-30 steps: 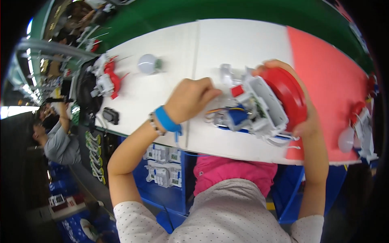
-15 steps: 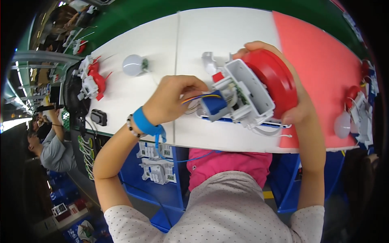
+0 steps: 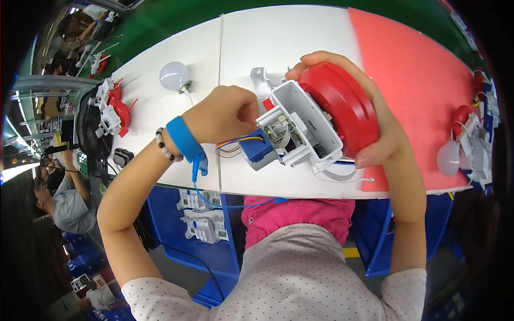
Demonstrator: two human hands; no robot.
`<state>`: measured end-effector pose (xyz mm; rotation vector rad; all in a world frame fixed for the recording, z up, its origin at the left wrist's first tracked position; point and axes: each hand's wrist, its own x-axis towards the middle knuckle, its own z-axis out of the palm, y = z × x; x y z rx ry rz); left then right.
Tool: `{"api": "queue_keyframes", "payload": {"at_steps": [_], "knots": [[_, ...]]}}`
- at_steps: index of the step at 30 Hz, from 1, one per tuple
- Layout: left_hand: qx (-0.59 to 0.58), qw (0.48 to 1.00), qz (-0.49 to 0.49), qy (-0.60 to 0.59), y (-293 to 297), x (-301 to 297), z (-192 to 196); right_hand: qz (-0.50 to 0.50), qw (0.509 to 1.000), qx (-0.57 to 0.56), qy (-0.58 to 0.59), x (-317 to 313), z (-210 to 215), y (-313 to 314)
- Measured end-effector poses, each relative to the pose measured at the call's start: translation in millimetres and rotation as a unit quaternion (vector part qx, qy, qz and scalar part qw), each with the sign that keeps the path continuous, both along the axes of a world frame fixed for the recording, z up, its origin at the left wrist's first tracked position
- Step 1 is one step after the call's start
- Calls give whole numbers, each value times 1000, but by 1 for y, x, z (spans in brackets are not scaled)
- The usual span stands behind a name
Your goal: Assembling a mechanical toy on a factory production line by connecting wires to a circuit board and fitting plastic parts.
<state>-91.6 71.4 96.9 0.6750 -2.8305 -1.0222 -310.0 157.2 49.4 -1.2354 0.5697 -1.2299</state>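
Over the near edge of the desk (image 3: 300,37), about its middle, the red-domed alarm unit (image 3: 342,107) is held tipped on its side with its white open housing (image 3: 302,131) facing the person; the right hand (image 3: 375,123) wraps the dome from behind, fingers spread wide round its rim and thumb low by the housing, a firm cupping hold. The left hand (image 3: 225,115) is curled nearly closed at the housing's upper left corner, fingertips pinched on something small there, though what they pinch is hidden by the knuckles. A blue component (image 3: 259,152) hangs off the housing on coloured wires (image 3: 235,144). Judging from this, the work goes best if the right hand keeps the unit steady and angled toward the eyes while the left works with small fingertip moves, not tugging the wires, which look short and taut enough to pull loose. The blue wrist strap (image 3: 184,139) trails its cord (image 3: 214,200) over the desk's near edge, so a wide sweep of the left arm could snag it. Open room lies on the white surface toward the far edge and on the red mat (image 3: 417,69) at the right; the bulb (image 3: 174,75) near the far left and the second red assembly (image 3: 115,109) at the left edge stand well apart
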Motion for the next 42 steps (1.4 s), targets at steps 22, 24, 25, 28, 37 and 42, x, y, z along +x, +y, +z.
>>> {"api": "queue_keyframes", "payload": {"at_steps": [22,24,25,28,37,42], "knots": [[117,986,78,-92,-7,-1,-39,13,1000,-5,-9,3,0,-1],[89,986,88,-113,-8,1,-51,12,1000,-12,-13,4,-1,-2],[118,983,104,-90,-8,2,-54,11,1000,-2,-12,4,-1,-1],[137,978,108,-118,-8,-6,-45,12,1000,2,-6,1,0,0],[76,989,50,-113,-9,-3,-42,-1,999,-14,-50,7,-1,0],[88,978,46,-181,-15,-13,-50,-29,999,-14,-37,11,0,2]]}}
